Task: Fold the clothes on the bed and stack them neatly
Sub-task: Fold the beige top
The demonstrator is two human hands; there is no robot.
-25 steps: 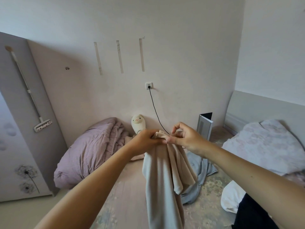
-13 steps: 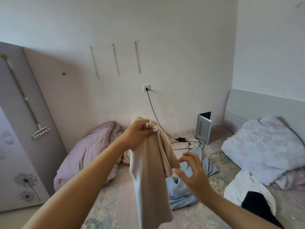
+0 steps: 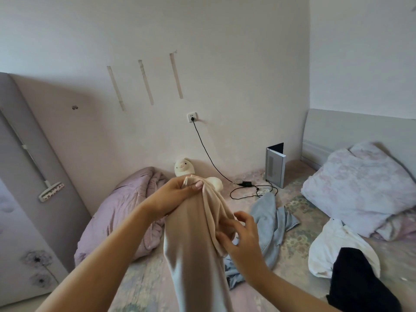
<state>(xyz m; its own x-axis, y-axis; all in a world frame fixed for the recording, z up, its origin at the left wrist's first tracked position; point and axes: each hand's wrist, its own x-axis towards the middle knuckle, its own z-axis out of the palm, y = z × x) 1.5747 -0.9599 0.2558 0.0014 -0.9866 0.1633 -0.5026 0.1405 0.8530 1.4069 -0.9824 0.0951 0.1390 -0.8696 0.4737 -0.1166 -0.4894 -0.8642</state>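
Note:
A long beige garment [image 3: 191, 244] hangs in front of me over the bed [image 3: 299, 239]. My left hand [image 3: 173, 194] grips its bunched top edge at chest height. Lower and to the right, my right hand [image 3: 240, 239] has thumb and fingers closed around a hanging fold of the same garment. On the bed behind it lies a crumpled light blue garment [image 3: 274, 221]. At the right lie a white garment [image 3: 333, 244] and, partly on top of it, a black garment [image 3: 358, 282].
A purple duvet [image 3: 121, 212] is heaped at the left against the wall, with a plush toy [image 3: 183, 167] behind it. A pillow [image 3: 360, 188] lies at the right by the headboard. A charger cable [image 3: 247, 188] and an upright white box [image 3: 274, 165] stand near the wall.
My right hand let go of the garment's top, dropped down, and now takes hold of a lower fold. My left hand keeps its grip on the top.

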